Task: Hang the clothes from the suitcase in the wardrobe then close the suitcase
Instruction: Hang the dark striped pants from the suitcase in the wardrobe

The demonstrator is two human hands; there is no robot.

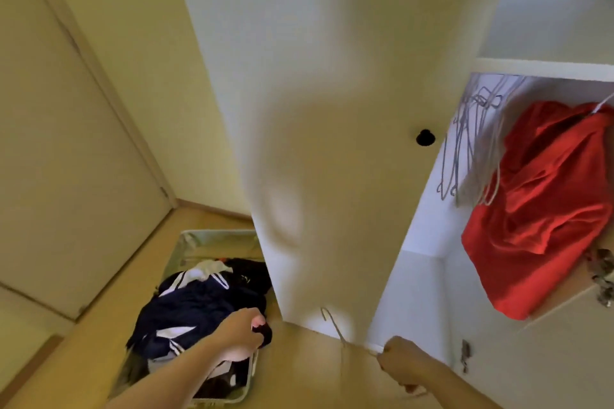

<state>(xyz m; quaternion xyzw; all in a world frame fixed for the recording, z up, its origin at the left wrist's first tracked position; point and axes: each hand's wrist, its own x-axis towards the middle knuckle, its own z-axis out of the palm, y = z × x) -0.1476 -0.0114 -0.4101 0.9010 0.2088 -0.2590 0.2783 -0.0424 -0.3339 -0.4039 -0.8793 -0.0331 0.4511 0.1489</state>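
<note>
An open pale suitcase [186, 242] lies on the floor at lower left, holding a heap of navy clothes with white stripes [196, 305]. My left hand [241, 330] reaches into the suitcase and pinches a dark garment [264, 335] at the heap's right edge. My right hand [400, 362] grips a thin wire hanger [334, 325] low in front of the wardrobe. In the open wardrobe [545, 66] at right, a red garment [545, 202] hangs on a hanger beside several empty wire hangers [468, 143].
A white wardrobe door [315, 109] with a black knob [425, 137] stands between the suitcase and the open compartment. A closed room door [59, 176] is at left. The floor is light wood.
</note>
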